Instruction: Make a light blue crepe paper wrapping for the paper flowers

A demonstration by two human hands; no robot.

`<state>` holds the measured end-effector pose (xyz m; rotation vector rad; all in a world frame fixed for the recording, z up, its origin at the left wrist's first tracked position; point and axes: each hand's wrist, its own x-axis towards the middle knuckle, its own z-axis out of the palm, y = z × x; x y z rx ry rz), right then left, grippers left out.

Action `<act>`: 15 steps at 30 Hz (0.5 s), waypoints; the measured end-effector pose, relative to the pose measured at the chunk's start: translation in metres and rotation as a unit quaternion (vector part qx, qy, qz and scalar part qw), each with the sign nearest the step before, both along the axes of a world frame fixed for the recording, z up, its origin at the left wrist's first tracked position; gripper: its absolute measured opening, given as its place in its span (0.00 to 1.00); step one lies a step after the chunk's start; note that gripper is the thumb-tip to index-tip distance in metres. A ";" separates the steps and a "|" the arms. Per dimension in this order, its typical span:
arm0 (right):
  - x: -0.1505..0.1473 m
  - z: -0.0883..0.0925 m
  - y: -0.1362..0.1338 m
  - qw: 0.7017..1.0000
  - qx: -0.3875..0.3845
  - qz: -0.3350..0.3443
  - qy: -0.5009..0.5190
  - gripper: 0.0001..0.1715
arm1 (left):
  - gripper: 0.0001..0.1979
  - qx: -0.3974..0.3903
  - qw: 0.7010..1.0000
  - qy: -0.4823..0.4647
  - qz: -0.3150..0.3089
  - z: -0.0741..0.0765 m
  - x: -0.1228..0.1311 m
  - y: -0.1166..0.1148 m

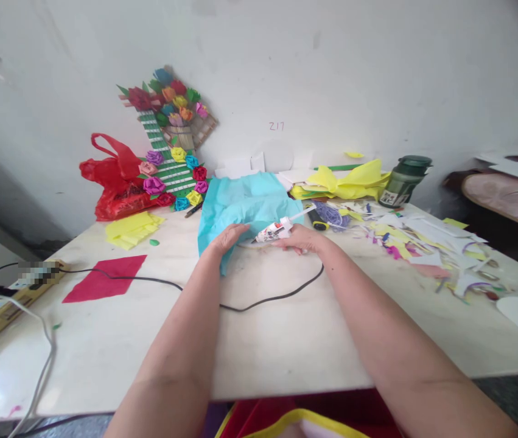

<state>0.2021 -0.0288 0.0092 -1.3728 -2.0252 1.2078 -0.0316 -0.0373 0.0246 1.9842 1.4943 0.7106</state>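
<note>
A light-blue sheet of crepe paper (252, 194) lies crumpled in the middle of the table. My left hand (232, 236) is closed on its near left edge, with part of the sheet hanging below the wrist; the thumb is hidden. In my right hand (302, 238) is a white hot glue gun (274, 231), its nozzle pointing left and down toward the near edge of the paper. A white glue stick (303, 213) sticks out of its back end. Under the nozzle shows a thin pale rim of something I cannot make out.
A black cord (259, 302) crosses the table to a power strip (35, 277) at left. Magenta paper (106, 278), yellow paper (133, 230), a red bag (122, 182) and a paper-flower display (174, 164) stand left. Paper scraps (423, 243), a utility knife (317, 219) and a green bottle (405, 181) are right.
</note>
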 end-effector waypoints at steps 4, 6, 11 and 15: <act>0.000 0.001 0.000 1.000 0.001 -0.009 -0.014 0.21 | 0.24 0.000 1.000 0.023 0.002 0.002 0.001 -0.003; 0.002 0.002 -0.001 1.000 -0.002 -0.014 -0.017 0.21 | 0.25 0.002 1.000 0.024 -0.004 0.003 0.002 -0.003; 0.005 0.009 -0.006 0.999 -0.009 -0.036 -0.029 0.21 | 0.25 0.003 1.000 0.022 -0.010 0.000 0.000 0.001; 0.004 0.013 -0.009 0.999 -0.007 -0.037 -0.027 0.22 | 0.26 0.004 1.000 0.016 -0.006 -0.004 -0.002 0.006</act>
